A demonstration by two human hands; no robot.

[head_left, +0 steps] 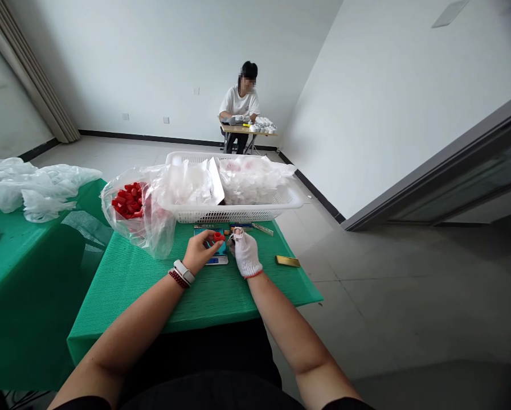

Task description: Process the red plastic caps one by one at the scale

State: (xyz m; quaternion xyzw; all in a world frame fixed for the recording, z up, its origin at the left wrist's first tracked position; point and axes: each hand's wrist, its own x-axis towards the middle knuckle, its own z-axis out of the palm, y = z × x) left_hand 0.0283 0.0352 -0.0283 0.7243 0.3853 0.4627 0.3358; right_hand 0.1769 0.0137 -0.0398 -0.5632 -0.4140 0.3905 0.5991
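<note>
The work surface is a table covered with green mesh cloth (pixel 122 290). Items placed directly on it: one white plastic basket (pixel 229 213) at the far edge; one clear plastic bag (pixel 129 208) containing red caps, at the left; one digital scale (pixel 216 260) at center; one gold-colored flat bar (pixel 287 261) at right. A second green-covered table (pixel 20 267) at left carries loose clear plastic bags (pixel 33 191).

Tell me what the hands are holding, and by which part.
The bare left hand holds a red plastic cap by its side, in the fingertips. Whether the gloved right hand holds anything cannot be told.
</note>
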